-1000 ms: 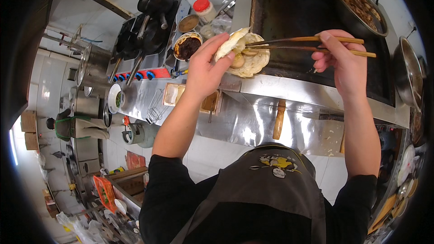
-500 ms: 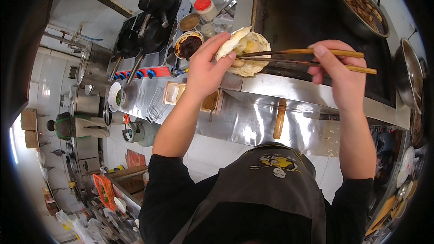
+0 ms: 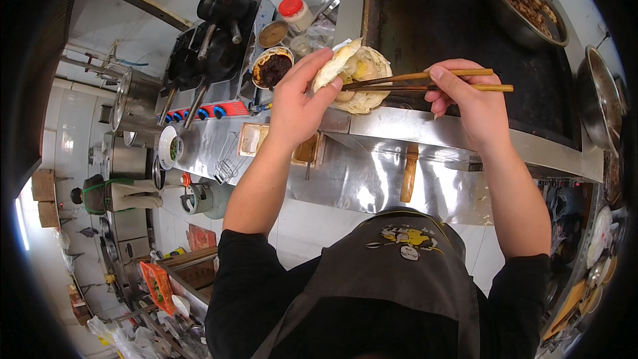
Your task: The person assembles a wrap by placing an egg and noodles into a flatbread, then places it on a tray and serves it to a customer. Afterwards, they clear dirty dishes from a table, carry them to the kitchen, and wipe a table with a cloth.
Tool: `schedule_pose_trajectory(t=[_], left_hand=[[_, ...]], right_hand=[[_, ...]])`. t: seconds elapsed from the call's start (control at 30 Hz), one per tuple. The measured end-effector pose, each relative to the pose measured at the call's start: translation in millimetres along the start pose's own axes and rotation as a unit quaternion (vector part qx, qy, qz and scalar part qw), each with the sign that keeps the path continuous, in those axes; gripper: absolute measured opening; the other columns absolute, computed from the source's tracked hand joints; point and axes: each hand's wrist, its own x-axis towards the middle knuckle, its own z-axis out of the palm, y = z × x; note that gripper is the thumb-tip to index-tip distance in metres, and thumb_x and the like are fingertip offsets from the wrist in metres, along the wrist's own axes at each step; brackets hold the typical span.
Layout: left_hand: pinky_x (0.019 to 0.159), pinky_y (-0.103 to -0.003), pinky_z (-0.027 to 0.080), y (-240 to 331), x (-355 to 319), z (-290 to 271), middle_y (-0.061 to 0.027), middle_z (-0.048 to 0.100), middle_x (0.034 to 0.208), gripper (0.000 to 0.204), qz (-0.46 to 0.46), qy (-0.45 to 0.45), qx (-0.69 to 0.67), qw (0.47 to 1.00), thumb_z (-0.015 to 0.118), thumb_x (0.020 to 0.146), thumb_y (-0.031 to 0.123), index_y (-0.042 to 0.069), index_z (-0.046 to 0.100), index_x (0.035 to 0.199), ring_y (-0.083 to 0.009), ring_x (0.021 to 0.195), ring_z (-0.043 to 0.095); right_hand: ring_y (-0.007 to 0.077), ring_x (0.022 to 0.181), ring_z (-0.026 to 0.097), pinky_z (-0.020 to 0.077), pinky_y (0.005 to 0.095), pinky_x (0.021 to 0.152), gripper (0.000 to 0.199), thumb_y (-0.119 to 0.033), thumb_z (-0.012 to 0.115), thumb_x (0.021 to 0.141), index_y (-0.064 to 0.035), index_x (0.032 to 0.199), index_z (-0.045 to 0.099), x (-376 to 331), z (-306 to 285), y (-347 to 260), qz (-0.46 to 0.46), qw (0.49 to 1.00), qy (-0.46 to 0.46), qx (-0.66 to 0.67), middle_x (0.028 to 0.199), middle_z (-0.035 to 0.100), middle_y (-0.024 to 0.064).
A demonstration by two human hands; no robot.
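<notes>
1. The griddle [image 3: 458,46] is spreading dark beyond the hands.
2. A bowl [image 3: 555,32] is sitting at its far right corner.
3. The left hand [image 3: 296,103] is grasping the bread [image 3: 377,70].
4. The right hand [image 3: 468,96] is gripping chopsticks [image 3: 412,76].
5. The bread is gaping open by the griddle's near left corner.
6. The chopsticks are pointing leftward, tips at the bread's fold.

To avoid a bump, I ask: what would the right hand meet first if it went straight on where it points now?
Most likely the filled flatbread in the left hand; the chopsticks in the right hand appear to reach into it, though depth is unclear.
</notes>
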Motion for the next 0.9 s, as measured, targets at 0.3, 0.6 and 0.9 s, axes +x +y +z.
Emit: schedule_pose_trajectory(t=[0.3, 0.6, 0.9], left_hand=[[0.099, -0.034, 0.043, -3.3, -0.2, 0.8, -0.0206, 0.059, 0.125, 0.041, 0.007, 0.001, -0.012, 1.000, 0.066, 0.084, 0.014, -0.006, 0.059, 0.119, -0.0283, 0.115, 0.058], [0.099, -0.033, 0.042, -3.0, -0.8, 0.6, -0.0202, 0.058, 0.126, 0.041, -0.006, -0.001, -0.026, 1.000, 0.066, 0.084, 0.014, -0.005, 0.059, 0.120, -0.0271, 0.116, 0.057], [0.099, -0.033, 0.042, -4.8, -1.0, -0.1, -0.0187, 0.058, 0.128, 0.040, -0.004, 0.003, -0.021, 1.000, 0.067, 0.084, 0.014, -0.003, 0.060, 0.120, -0.0270, 0.117, 0.057]], right_hand=[[0.0131, 0.054, 0.061, 0.0523, 0.0245, 0.051, 0.018, -0.017, 0.066, 0.089, 0.0003, 0.088, 0.063, 11.5, -5.0, 9.7, 0.076, 0.997, 0.017, 0.014, 0.068, 0.065, 0.0092], [0.0128, 0.056, 0.062, 0.0524, 0.0243, 0.051, 0.019, -0.018, 0.066, 0.090, 0.0008, 0.088, 0.063, 21.1, -2.8, 4.9, 0.082, 0.997, 0.003, 0.017, 0.070, 0.065, 0.0097], [0.0124, 0.061, 0.065, 0.0538, 0.0233, 0.055, 0.021, -0.018, 0.069, 0.087, 0.0015, 0.094, 0.068, 5.2, -20.6, -38.6, -0.123, 0.987, 0.035, -0.100, 0.074, 0.067, 0.0094]])
